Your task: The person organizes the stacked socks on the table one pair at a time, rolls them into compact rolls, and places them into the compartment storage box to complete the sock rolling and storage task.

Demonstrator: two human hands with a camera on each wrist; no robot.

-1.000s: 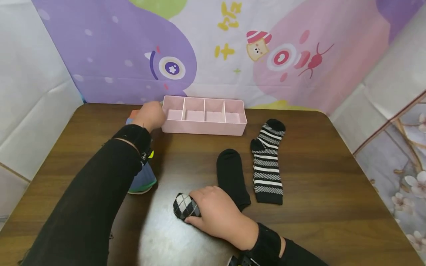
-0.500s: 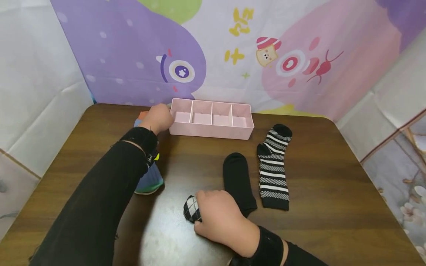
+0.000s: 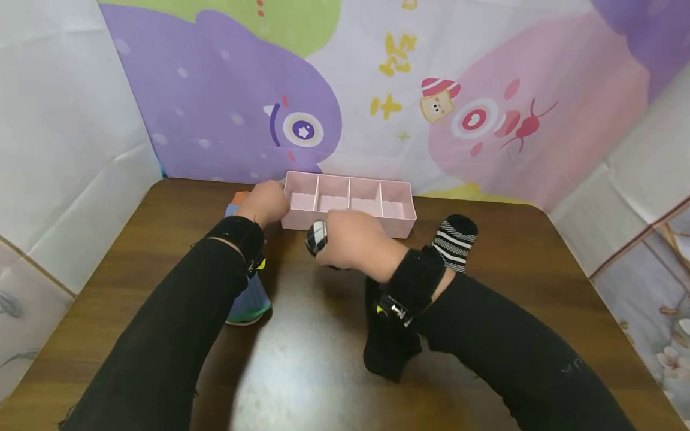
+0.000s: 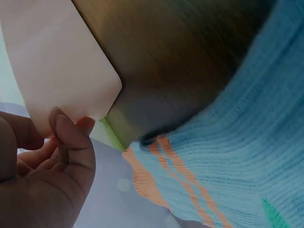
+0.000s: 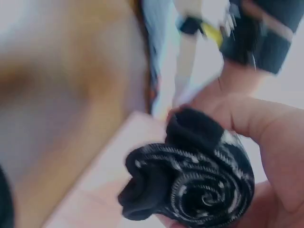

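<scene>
One view, from the right wrist, shows the coiled end of the rolled sock, black with thin white lines, while from the head only a small checked piece of it comes out beside the right hand. Orange stripes of the blue sock are clear from the left wrist; from the head, the left arm hides much of this sock.

Both arms, in black sleeves, reach forward from the near side over the brown table. The right forearm slants to the left and covers parts of the black sock and the striped sock. The left forearm slants to the right, over the blue sock.

Farther away, the right hand is curled round the rolled sock and holds it before the pink box; whether it touches the box, I cannot tell. The left hand pinches the left end of the box with thumb and fingers. This box has four compartments in a row and stands at the far side of the table, before a cloth with cartoon figures.
</scene>
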